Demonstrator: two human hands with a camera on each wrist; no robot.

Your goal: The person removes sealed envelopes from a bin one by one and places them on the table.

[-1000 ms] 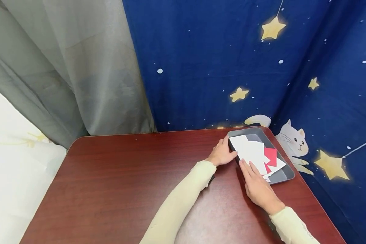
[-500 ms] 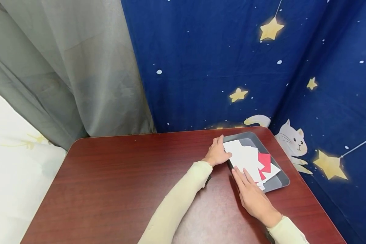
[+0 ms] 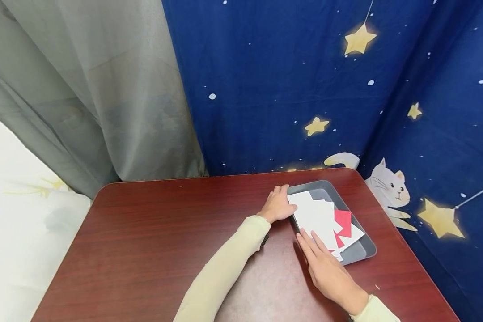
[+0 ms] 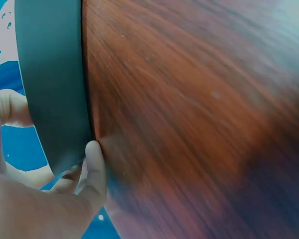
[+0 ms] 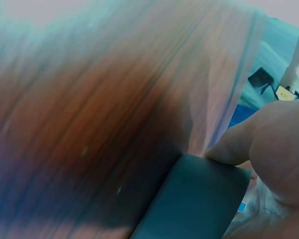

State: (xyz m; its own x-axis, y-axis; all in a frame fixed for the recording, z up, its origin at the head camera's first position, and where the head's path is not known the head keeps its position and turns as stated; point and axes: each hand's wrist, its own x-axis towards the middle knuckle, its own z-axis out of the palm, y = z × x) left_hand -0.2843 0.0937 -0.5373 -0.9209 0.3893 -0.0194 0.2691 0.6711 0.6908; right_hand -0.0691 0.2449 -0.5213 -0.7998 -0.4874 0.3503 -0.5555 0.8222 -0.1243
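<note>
The desk (image 3: 153, 241) has a dark reddish wood-grain top with rounded corners. A grey tray (image 3: 362, 250) lies flat on it near the far right corner, its long side running roughly along the right edge, set a little in from that edge and from the far edge. The tray holds loose white cards (image 3: 314, 214) and red cards (image 3: 343, 222), overlapping. A left hand (image 3: 277, 206) rests on the desk against the tray's far left corner, and a right hand (image 3: 326, 268) lies on the desk at the tray's near left side, fingers reaching onto the cards.
</note>
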